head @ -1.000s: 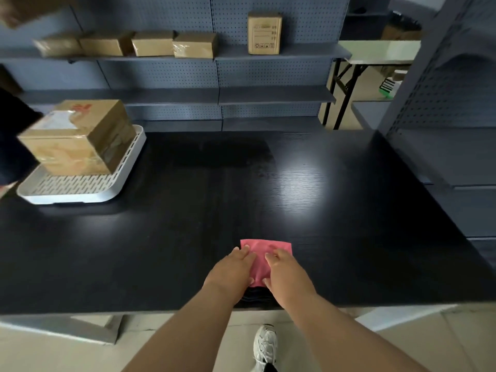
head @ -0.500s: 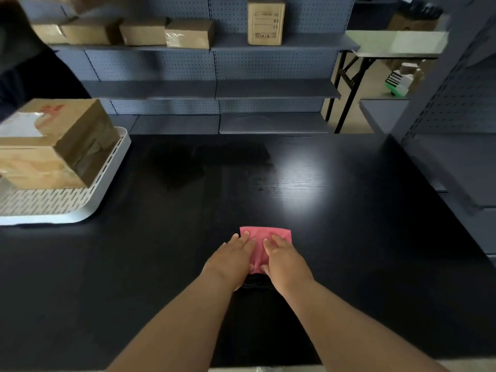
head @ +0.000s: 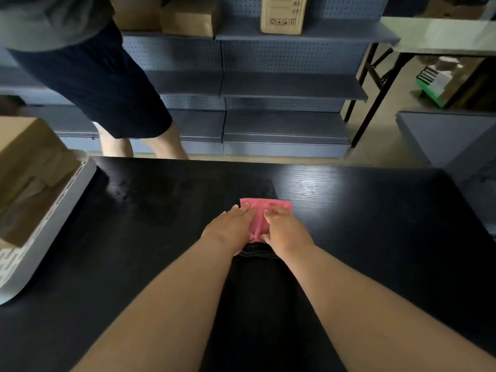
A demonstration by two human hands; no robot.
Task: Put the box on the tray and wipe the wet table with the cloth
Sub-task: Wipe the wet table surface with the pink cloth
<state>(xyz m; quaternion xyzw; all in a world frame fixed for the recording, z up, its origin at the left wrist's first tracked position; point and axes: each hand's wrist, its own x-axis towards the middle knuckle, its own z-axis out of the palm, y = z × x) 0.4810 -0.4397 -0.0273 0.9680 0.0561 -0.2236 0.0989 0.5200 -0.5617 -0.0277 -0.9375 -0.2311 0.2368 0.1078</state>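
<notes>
A folded pink cloth (head: 261,209) lies flat on the black table (head: 375,237) near its middle. My left hand (head: 229,229) and my right hand (head: 285,230) press on it side by side, fingers straight and pointing away from me. A darker streak runs on the table behind the cloth toward me. At the left edge a brown cardboard box (head: 29,167) sits in the white perforated tray (head: 51,224); both are cut off by the frame.
Another person in dark shorts (head: 102,84) stands just beyond the table's far left edge. Grey pegboard shelves (head: 287,87) with cardboard boxes (head: 283,13) line the back. A folding table (head: 440,33) stands at the far right.
Both hands have pushed the pink cloth farther across the table, away from me. My view has leaned forward, and the other person has stepped in behind the table's left side.
</notes>
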